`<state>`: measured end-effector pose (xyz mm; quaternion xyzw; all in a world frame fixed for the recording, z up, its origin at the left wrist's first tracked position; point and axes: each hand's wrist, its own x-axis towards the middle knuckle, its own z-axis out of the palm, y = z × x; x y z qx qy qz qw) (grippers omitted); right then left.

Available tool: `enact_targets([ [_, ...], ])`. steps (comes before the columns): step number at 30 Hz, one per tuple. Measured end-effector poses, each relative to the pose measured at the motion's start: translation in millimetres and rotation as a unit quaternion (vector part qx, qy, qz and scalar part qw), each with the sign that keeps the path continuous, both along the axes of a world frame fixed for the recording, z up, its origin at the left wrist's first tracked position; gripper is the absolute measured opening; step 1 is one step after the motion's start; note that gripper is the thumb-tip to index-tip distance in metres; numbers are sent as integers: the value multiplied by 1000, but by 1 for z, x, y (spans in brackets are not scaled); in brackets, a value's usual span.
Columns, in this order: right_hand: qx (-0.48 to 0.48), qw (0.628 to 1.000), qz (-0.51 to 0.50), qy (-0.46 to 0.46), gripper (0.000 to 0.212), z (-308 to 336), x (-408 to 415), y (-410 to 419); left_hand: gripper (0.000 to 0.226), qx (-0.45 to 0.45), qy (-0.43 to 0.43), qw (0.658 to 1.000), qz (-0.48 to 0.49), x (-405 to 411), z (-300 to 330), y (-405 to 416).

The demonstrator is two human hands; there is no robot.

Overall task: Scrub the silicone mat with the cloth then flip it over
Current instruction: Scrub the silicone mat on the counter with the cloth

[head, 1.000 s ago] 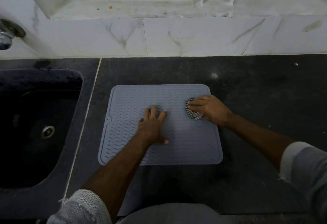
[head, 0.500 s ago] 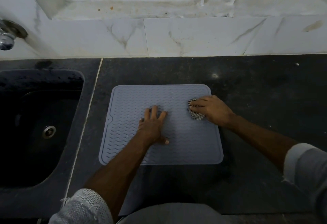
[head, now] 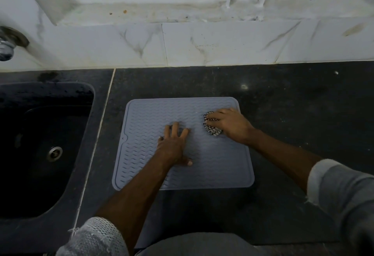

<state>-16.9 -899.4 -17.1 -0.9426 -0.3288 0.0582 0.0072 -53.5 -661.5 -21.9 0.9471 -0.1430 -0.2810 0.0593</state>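
A grey silicone mat (head: 145, 126) with a wavy ribbed pattern lies flat on the dark countertop (head: 293, 114). My left hand (head: 174, 146) rests palm down on the middle of the mat, fingers spread, holding nothing. My right hand (head: 230, 125) presses a small checked black-and-white cloth (head: 211, 130) onto the mat near its right edge. The cloth is bunched under my fingers and only its left and lower part shows.
A dark sink (head: 40, 146) with a metal drain (head: 54, 153) sits to the left of the mat. A tap (head: 7, 47) juts from the white marble wall (head: 202, 43) at the far left. Behind the wall tiles runs a stained white ledge (head: 162, 12).
My right hand with the cloth has shifted slightly toward the mat's right edge and back. My left hand has stayed in place on the mat.
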Motion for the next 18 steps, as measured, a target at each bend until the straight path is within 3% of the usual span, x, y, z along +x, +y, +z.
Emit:
enact_targets([
  [6, 13, 1000, -1, -28, 55, 6, -14, -51, 117, -1, 8, 1000, 0, -1, 2, 0],
  [11, 70, 997, -29, -24, 43, 5, 0, -14, 117, 3, 11, 1000, 1, -1, 5, -1],
  [15, 29, 1000, -1, 7, 43, -7, 6, 30, 117, 10, 16, 1000, 3, -1, 7, -2],
  [18, 23, 1000, 18, 1, 49, -5, -1, 8, 116, 0, 10, 1000, 1, -2, 5, -1],
])
